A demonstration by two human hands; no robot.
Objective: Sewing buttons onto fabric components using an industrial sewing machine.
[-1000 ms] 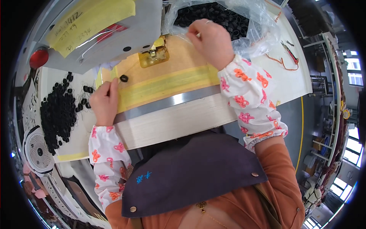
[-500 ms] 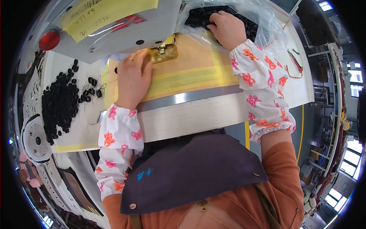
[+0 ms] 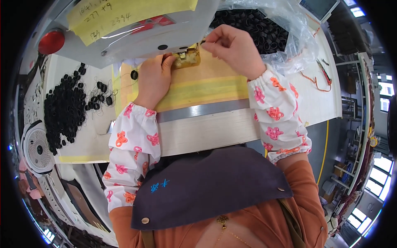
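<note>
Beneath the grey sewing machine head (image 3: pixel 144 37), my left hand (image 3: pixel 154 80) has its fingers drawn together beside the yellowish metal plate (image 3: pixel 188 58). A dark bit shows near its thumb, but the fingertips are partly hidden and I cannot make out what they hold. My right hand (image 3: pixel 237 51) is raised just right of the plate, thumb and forefinger pinched on a small black loop, of which only a dark edge shows. Behind it stands an open clear plastic bag (image 3: pixel 300 41) filled with black loops (image 3: pixel 269 35).
Many black loops joined by threads (image 3: pixel 66 109) are heaped on the left of the table, with a black loop on a thread (image 3: pixel 134 75) near my left hand. A white fan (image 3: pixel 38 146) is at far left. Red-handled snips (image 3: pixel 324 72) lie at right. A metal strip (image 3: pixel 198 110) edges the work surface.
My right hand has come out of the bag of loops and moved left toward the plate, fingers now pinched. My left hand has shifted slightly right with its thumb drawn in.
</note>
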